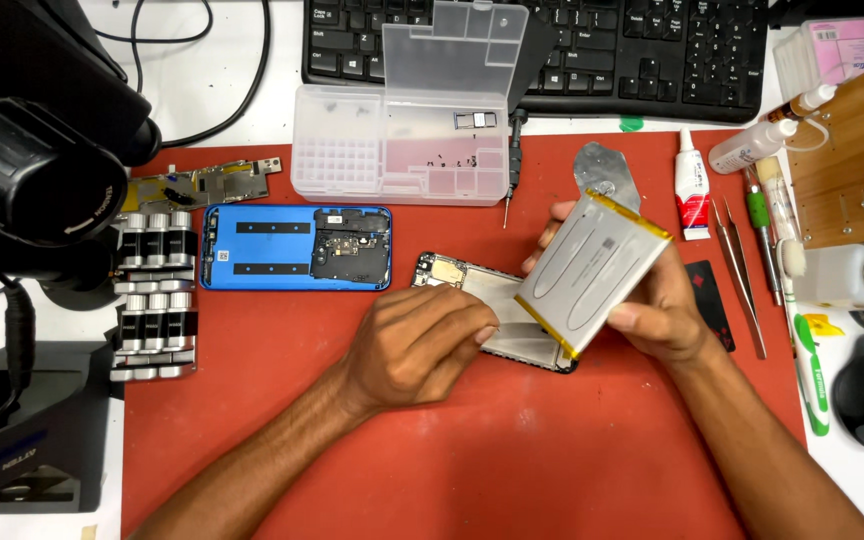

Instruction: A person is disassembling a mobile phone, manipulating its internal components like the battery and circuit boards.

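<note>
My right hand (664,312) grips a flat silver phone battery (592,270) with yellow edge strips and holds it tilted up above an opened phone body (452,274) lying on the red mat (472,450). My left hand (417,345) rests on the phone body, its fingertips pressing at the battery's lower edge. Most of the phone body is hidden under the battery and both hands.
A blue phone back cover (262,247) lies to the left, with a circuit board part (197,185) above it. A clear parts box (402,140) stands open behind, before a black keyboard (602,45). Glue tube (691,190), tweezers (737,275) and brushes lie right. A microscope (22,170) stands left.
</note>
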